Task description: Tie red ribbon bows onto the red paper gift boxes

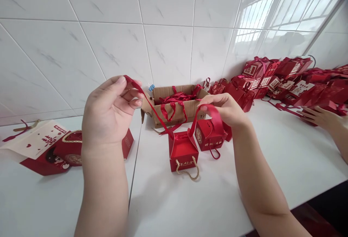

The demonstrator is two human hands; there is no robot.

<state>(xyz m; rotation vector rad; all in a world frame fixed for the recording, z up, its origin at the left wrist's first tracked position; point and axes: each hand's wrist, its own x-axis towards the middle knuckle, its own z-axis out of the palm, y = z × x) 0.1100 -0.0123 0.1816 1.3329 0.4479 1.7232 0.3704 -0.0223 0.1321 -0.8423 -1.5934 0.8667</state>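
Note:
A small red gift box with a beige rope handle stands on the white table in front of me. A red ribbon comes out of its top and spreads to both sides. My left hand, raised on the left, pinches one end between thumb and fingers. Lower on the right, my right hand pinches the other length, which loops over its fingers. Just behind that hand's ribbon sits a second red box with a red cord handle.
An open cardboard carton full of red ribbons stands against the tiled wall. More red boxes lie at the left, partly behind my arm. Many red boxes are piled at the right, where another person's hand rests.

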